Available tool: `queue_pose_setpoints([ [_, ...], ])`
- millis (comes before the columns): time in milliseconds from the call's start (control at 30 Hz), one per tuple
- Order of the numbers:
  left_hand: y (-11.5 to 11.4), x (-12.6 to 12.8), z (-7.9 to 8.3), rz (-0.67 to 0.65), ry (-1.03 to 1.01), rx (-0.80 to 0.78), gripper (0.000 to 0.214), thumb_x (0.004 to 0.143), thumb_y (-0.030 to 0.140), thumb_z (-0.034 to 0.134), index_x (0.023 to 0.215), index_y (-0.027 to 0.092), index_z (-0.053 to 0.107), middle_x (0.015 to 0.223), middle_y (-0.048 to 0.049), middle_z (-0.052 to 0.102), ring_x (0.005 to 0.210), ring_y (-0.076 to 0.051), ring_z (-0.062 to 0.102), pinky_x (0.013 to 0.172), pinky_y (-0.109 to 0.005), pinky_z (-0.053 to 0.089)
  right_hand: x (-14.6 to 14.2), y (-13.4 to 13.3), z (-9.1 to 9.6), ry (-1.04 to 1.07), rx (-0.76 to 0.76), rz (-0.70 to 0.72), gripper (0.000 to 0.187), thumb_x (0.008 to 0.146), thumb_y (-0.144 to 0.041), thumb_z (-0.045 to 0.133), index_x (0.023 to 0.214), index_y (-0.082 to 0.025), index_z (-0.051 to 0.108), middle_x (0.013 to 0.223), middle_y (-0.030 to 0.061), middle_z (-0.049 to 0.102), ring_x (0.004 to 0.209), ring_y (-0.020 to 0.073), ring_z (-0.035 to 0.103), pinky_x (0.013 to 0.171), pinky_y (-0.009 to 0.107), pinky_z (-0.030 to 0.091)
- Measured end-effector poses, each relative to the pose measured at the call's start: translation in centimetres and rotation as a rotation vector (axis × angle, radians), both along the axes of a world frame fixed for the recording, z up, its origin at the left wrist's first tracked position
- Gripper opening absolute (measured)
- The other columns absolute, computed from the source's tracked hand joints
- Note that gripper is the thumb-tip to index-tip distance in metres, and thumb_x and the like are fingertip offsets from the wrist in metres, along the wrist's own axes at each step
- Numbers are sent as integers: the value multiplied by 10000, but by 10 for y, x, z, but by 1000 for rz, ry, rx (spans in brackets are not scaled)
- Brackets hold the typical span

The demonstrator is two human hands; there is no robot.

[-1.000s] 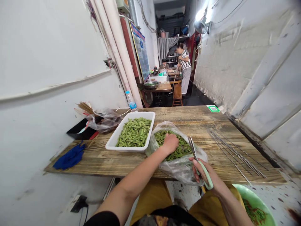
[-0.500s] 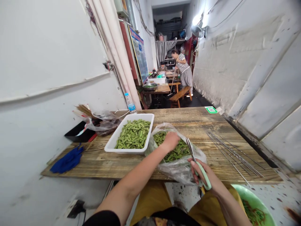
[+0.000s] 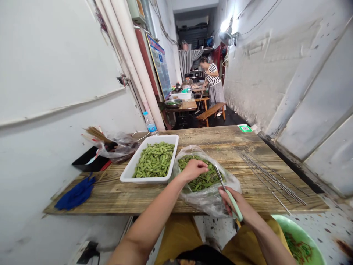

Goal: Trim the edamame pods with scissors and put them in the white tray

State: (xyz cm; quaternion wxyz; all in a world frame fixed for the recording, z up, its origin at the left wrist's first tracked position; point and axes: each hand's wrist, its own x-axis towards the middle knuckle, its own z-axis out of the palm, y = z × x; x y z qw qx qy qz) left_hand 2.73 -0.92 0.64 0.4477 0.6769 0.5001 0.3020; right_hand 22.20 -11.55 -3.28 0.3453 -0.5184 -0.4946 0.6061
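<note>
My right hand [image 3: 233, 204] grips a pair of scissors [image 3: 220, 176] with pale green handles, blades together and pointing up and away from me. Over an open clear plastic bag [image 3: 205, 204] is my left hand [image 3: 194, 170], fingers pinched together; anything between them is too small to make out. Inside the bag lie many green edamame pods [image 3: 201, 182], partly covered by my left hand and the scissors. To the left, a white plastic tub [image 3: 127, 176] holds more green pods [image 3: 154, 158].
A blue cloth [image 3: 75, 193] and a black box [image 3: 88, 158] lie at the table's left, near a water bottle [image 3: 151, 125]. Metal skewers [image 3: 271, 176] lie at the right. A green basin [image 3: 306, 230] stands below. Farther back, a person [image 3: 215, 81] holds a long-handled tool.
My left hand has drawn back slightly to the left, its fingers now showing in a pinch. The scissor blades have come together. The whole view has shifted a little.
</note>
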Motion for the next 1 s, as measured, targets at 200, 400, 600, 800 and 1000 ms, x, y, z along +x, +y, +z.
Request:
queue_pose_setpoints([
  [200, -12, -6, 8, -39, 18, -60, 275, 670, 286, 677, 866, 107, 747, 800, -59, 730, 709, -165, 614, 718, -265, 447, -6, 5, 1, -6, 52, 94, 503, 797, -596, 569, 1073, -178, 517, 547, -90, 394, 415, 64, 355, 376, 191, 315],
  [400, -14, -17, 6, -82, 30, -81, 262, 669, 288, 670, 831, 96, 744, 786, -60, 727, 701, -160, 605, 707, -257, 439, -14, 5, 2, 27, -22, 133, 456, 763, -627, 588, 919, -202, 533, 477, -114, 323, 351, 41, 277, 323, 164, 250],
  [600, -14, -32, -1, -67, 4, -135, 161, 647, 228, 680, 764, 126, 724, 713, -21, 695, 680, -139, 577, 715, -255, 427, -20, 7, -3, -24, -57, 190, 446, 739, -639, 604, 814, -208, 517, 396, -128, 287, 297, 42, 244, 287, 167, 225],
  [800, -15, -32, 1, 226, -440, -223, 268, 554, 276, 796, 751, 142, 674, 689, 13, 641, 649, -90, 533, 667, -228, 394, -20, 5, 7, 23, -33, 107, 540, 716, -682, 590, 948, -200, 511, 592, -70, 457, 427, 73, 398, 374, 196, 333],
  [1000, -21, -19, 7, 269, -652, -353, 383, 478, 322, 843, 680, 132, 580, 603, 4, 624, 547, -73, 532, 503, -191, 302, -23, -1, 17, 68, 2, 150, 480, 793, -661, 512, 932, -201, 518, 678, -39, 478, 506, 105, 454, 441, 234, 381],
])
